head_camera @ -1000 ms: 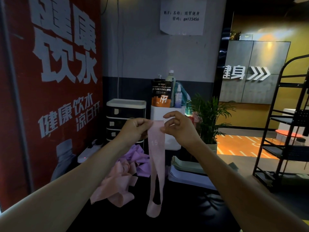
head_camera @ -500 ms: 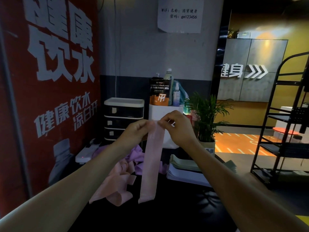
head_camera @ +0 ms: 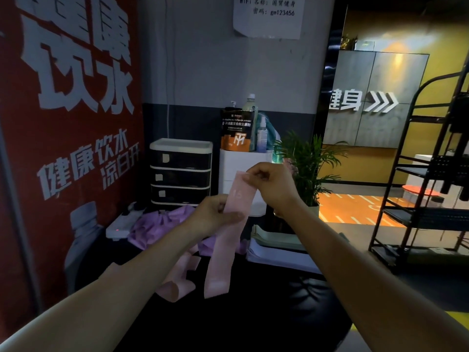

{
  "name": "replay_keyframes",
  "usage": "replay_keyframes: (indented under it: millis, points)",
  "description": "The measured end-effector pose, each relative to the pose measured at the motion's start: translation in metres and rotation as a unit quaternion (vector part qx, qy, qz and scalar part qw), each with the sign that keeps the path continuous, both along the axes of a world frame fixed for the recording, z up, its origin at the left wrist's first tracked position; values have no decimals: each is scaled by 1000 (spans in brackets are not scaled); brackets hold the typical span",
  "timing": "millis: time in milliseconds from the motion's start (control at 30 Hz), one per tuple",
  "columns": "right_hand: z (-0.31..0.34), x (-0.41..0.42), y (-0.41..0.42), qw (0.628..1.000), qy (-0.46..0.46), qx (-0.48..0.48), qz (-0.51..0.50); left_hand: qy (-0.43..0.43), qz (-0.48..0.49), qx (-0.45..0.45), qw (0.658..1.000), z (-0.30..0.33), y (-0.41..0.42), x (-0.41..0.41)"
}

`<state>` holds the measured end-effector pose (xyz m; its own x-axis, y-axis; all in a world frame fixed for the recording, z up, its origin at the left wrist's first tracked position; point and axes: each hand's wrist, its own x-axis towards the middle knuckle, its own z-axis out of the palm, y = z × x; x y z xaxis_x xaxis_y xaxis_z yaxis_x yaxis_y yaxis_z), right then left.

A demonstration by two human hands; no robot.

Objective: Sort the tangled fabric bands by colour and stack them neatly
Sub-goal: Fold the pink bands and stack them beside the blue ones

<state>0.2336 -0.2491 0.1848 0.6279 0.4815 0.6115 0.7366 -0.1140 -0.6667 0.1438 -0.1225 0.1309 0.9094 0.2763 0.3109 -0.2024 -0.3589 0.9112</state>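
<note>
A flat pink fabric band marked "15" hangs in the air above the dark table. My right hand pinches its top end. My left hand grips the band lower down, about a third of the way along, with fingers curled round it. The band's free end dangles just above the table. Behind it lies a tangle of pink bands, and further back a heap of purple bands; my left forearm hides part of both.
Behind the piles stand a black drawer unit, a white box with a pouch and bottles, a white power strip and a potted plant. Trays and papers lie at the right. A black metal rack stands further right.
The band went from an open loop to flat. My left hand slid down from the top edge along the band, while my right hand kept the top end and lifted it slightly.
</note>
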Motion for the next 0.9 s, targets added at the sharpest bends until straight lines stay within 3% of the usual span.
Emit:
replay_keyframes:
  millis: [133,200,400,567,733,800,900]
  points:
    - [-9,6,-19,996,63,28,-60,79,2,77,994,-35,-2,-1]
    - [-17,7,-31,984,138,90,-66,115,-5,123,986,-49,4,-4]
    - [-72,44,-73,941,263,107,-181,267,26,220,938,-73,33,-15]
    - [-119,53,-100,914,308,112,-238,281,92,115,948,-80,47,-10]
    - [-166,63,-123,887,342,110,-290,214,119,-186,952,-101,37,9]
    - [-184,62,-132,886,336,77,-310,182,138,-203,952,-114,23,21]
    - [-204,58,-146,884,314,44,-344,152,177,-137,963,-141,6,39]
